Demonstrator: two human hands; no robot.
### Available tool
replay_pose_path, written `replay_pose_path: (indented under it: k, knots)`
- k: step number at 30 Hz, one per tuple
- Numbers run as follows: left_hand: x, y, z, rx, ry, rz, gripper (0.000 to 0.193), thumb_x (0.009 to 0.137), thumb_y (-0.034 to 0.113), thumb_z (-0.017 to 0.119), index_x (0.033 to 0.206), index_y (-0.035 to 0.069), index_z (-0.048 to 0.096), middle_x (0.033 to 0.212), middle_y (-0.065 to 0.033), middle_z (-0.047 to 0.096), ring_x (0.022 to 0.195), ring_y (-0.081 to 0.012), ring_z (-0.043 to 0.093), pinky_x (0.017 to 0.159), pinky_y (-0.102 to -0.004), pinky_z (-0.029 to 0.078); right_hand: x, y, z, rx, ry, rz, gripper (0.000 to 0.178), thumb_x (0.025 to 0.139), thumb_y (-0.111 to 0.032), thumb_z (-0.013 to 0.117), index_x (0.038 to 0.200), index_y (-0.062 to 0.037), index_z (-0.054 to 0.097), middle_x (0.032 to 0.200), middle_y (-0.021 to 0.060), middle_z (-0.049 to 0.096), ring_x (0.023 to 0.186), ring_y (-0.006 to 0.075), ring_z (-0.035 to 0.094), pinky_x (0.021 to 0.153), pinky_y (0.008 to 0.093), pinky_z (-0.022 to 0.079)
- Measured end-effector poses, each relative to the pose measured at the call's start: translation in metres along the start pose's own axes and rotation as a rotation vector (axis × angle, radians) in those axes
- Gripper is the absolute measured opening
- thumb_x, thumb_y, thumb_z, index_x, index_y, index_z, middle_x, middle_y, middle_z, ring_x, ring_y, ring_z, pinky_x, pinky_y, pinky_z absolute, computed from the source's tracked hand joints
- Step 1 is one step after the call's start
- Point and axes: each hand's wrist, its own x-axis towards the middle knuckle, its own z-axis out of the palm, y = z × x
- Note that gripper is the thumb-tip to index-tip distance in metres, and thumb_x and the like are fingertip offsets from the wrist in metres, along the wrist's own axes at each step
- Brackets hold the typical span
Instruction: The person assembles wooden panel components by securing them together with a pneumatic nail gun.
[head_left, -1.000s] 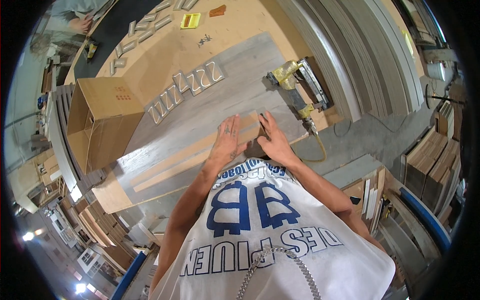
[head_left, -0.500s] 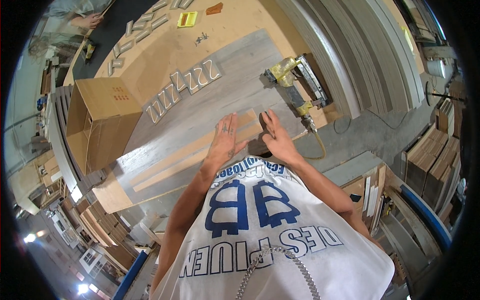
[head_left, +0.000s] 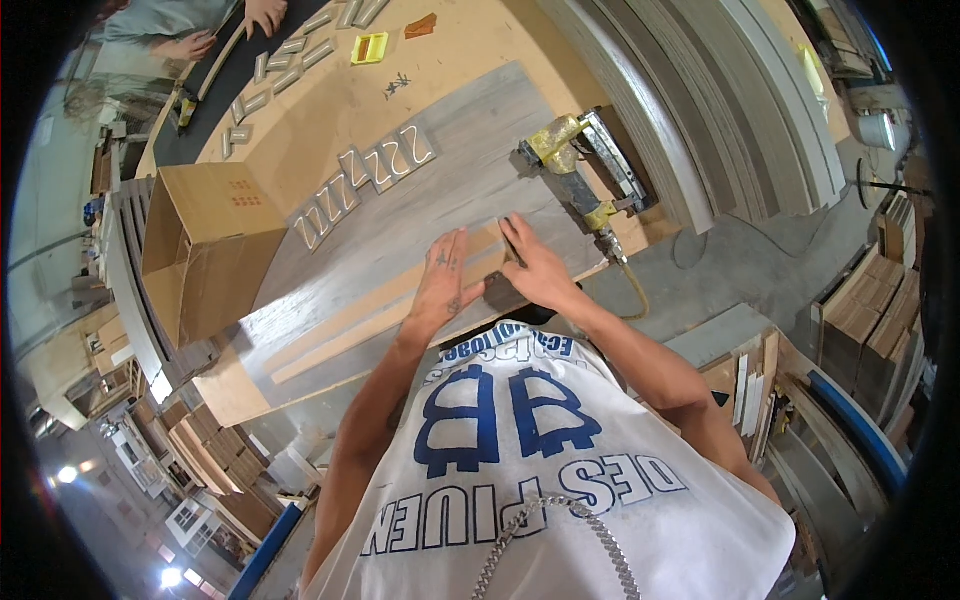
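My left hand [head_left: 442, 280] lies flat, fingers stretched, over two pale wooden strips [head_left: 350, 333] on a grey wood-grain board [head_left: 470, 150]. Close by on its right, my right hand [head_left: 537, 275] pinches a small dark strip [head_left: 511, 246] at the right end of the pale strips; its fingers partly cover the piece. Between my hands, a dark patch [head_left: 502, 293] shows near the board's front edge. To the right of my right hand, a yellow and black nail gun [head_left: 575, 170] rests on the board's right side, joined to a hose [head_left: 634, 288].
An open cardboard box [head_left: 215, 245] stands at left. Several plates with S-shaped pale outlines [head_left: 385, 165] lie beyond my hands. Farther off are a yellow frame [head_left: 369, 48], an orange-brown scrap [head_left: 421, 26] and another person's hands [head_left: 265, 14]. Long grey boards [head_left: 690, 110] are stacked at right.
My right hand has moved slightly left and its fingers have closed in on the small dark strip. My left hand stays nearly in place. A second hand of the other person has appeared at upper left.
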Motion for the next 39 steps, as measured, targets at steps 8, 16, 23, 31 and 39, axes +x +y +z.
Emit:
replay_pose_path:
  k: [8, 16, 23, 31, 39]
  knots:
    - [0.000, 0.005, -0.001, 0.007, 0.000, -0.016, 0.102, 0.074, 0.025, 0.083, 0.152, -0.007, 0.026, 0.145, -0.0319, 0.040, 0.132, -0.0490, 0.038, 0.113, -0.0521, 0.034, 0.010, -0.001, 0.010, 0.304, 0.061, 0.166, 0.080, 0.087, -0.009, 0.056, 0.155, 0.0080, 0.019, 0.153, 0.0295, 0.040, 0.142, 0.0371, 0.042, 0.115, 0.0372, 0.035]
    - [0.001, -0.001, 0.002, 0.031, 0.029, 0.033, 0.100, 0.072, 0.025, 0.084, 0.151, -0.005, 0.031, 0.147, -0.0265, 0.041, 0.133, -0.0468, 0.039, 0.113, -0.0512, 0.035, 0.013, 0.008, 0.017, 0.258, 0.113, 0.090, 0.080, 0.084, -0.011, 0.060, 0.151, 0.0113, 0.023, 0.148, 0.0321, 0.045, 0.139, 0.0417, 0.044, 0.116, 0.0402, 0.033]
    - [0.001, 0.000, 0.000, -0.003, 0.004, 0.019, 0.099, 0.070, 0.021, 0.084, 0.151, -0.003, 0.033, 0.147, -0.0261, 0.041, 0.134, -0.0460, 0.038, 0.114, -0.0504, 0.034, 0.016, -0.003, 0.014, 0.196, 0.132, 0.056, 0.080, 0.084, -0.010, 0.060, 0.151, 0.0117, 0.023, 0.148, 0.0323, 0.045, 0.139, 0.0436, 0.041, 0.117, 0.0423, 0.031]
    - [-0.001, -0.001, 0.003, -0.007, 0.026, 0.014, 0.101, 0.070, 0.021, 0.083, 0.153, -0.003, 0.032, 0.147, -0.0262, 0.040, 0.133, -0.0455, 0.038, 0.113, -0.0496, 0.035, -0.021, -0.004, 0.005, 0.079, 0.063, 0.098, 0.077, 0.084, -0.008, 0.054, 0.153, 0.0087, 0.023, 0.153, 0.0275, 0.042, 0.144, 0.0399, 0.037, 0.120, 0.0403, 0.026]
    - [0.000, -0.003, 0.003, 0.015, 0.008, 0.013, 0.100, 0.073, 0.025, 0.083, 0.153, -0.002, 0.031, 0.146, -0.0269, 0.040, 0.131, -0.0457, 0.039, 0.113, -0.0505, 0.035, -0.029, -0.007, -0.008, 0.013, -0.014, 0.104, 0.078, 0.084, -0.010, 0.061, 0.151, 0.0091, 0.027, 0.148, 0.0276, 0.046, 0.138, 0.0450, 0.039, 0.117, 0.0459, 0.031]
